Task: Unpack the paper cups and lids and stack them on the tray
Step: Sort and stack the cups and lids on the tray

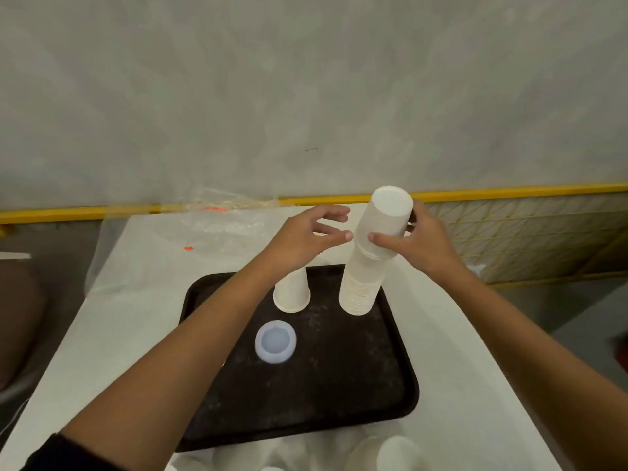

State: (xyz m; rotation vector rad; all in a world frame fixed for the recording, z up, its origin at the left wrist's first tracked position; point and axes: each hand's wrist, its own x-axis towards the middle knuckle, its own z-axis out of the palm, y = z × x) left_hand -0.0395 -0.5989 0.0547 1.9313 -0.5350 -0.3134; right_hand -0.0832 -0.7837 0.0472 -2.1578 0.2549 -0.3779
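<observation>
- right grip [421, 244] curls round the top cups [387, 219] of a tall upside-down stack [360, 287], likely seating them onto it;
- left grip [306, 239] hovers just beside, fingers loose, holding nothing, seemingly ready to steady;
- stack, single cup [291, 294] and lid [275, 341] stand on the dark tray [323, 396] on the desk [458, 368]

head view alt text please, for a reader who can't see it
The right hand grips the top cup of a tall stack of upside-down paper cups standing on a dark tray, while the left hand hovers open beside it. Also on the tray are a single upside-down cup and a translucent lid.
</observation>
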